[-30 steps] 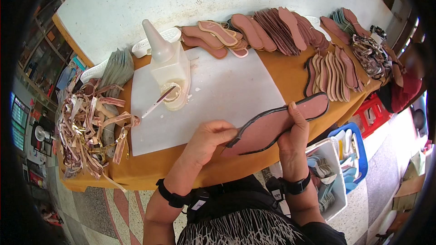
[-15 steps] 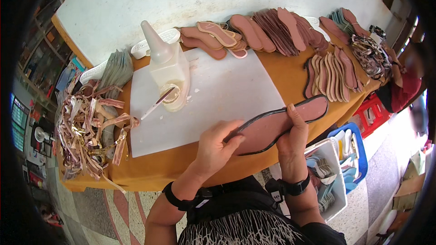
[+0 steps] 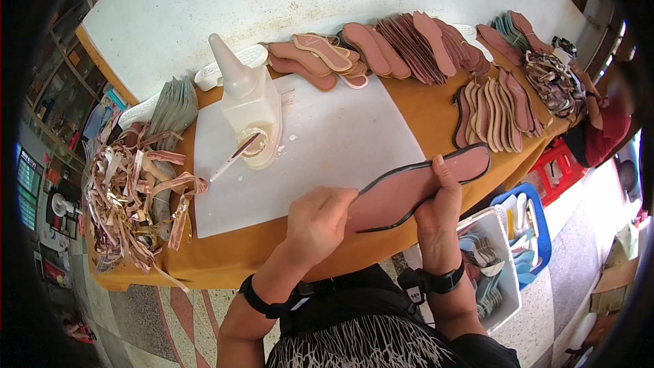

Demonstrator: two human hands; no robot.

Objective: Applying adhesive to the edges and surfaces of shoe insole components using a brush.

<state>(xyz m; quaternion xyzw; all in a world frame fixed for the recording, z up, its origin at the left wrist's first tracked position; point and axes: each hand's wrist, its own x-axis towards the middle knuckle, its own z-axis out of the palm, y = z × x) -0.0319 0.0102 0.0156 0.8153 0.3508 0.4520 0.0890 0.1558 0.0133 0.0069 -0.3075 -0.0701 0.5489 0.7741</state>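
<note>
A dusty-pink shoe insole [image 3: 398, 194] with a black edge slants over the front of the table, its narrower end up to the right. My right hand [image 3: 438, 215] grips it near the middle, thumb on the pink face and fingers beneath. At the insole's lower-left end, my left hand [image 3: 317, 221] is closed with its fingers curled against the rim; its fingertips are partly hidden. Beyond the hands lies a white sheet [image 3: 334, 136]. On it stands a translucent white container [image 3: 252, 105] with a cone-shaped top, and a brush [image 3: 235, 157] rests in its glue-crusted opening.
Piled straps [image 3: 129, 197] lie at the table's left. Stacked insoles [image 3: 412, 48] line the back, with more insoles [image 3: 494, 112] at the right. A white bin [image 3: 504, 272] and blue basket [image 3: 543, 232] stand on the floor. A person in red [image 3: 610, 126] is at far right.
My left hand's fingers, spread over the insole's end before, have curled together at its rim, and that hand has shifted slightly left. My right hand and the insole have hardly moved.
</note>
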